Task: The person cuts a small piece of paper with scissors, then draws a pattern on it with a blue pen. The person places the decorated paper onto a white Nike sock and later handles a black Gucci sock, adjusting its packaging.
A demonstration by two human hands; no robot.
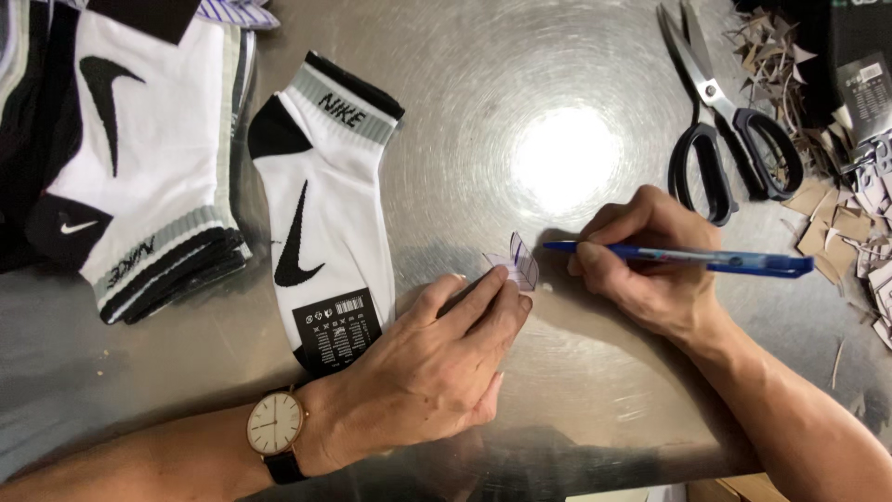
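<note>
- The left hand (437, 358) lies palm-down on the brushed metal counter (557, 84), its fingertips pressing on a small clear plastic tag (517, 264); its grip is not clenched around anything, the fingers simply pin the tag flat.
- The clear tag sits near the middle of the counter, between the two hands, one corner curling up just past the left fingertips.
- The right hand (650, 260) has its grip clenched on a blue pen (688, 257), which lies nearly level, its tip pointing left towards the tag and ending just beside it.
- A round wristwatch (276, 425) with a pale dial and dark strap is on the left wrist.
- A white ankle sock (321, 200) with black heel, grey-and-black cuff and a black label lies flat just left of the left hand.
- A stack of similar socks (139, 158) lies at the far left edge.
- Black-handled scissors (720, 121) rest beyond the right hand, blades pointing away.
- A heap of brown cardboard scraps (836, 218) spreads along the right edge, near the scissors.
</note>
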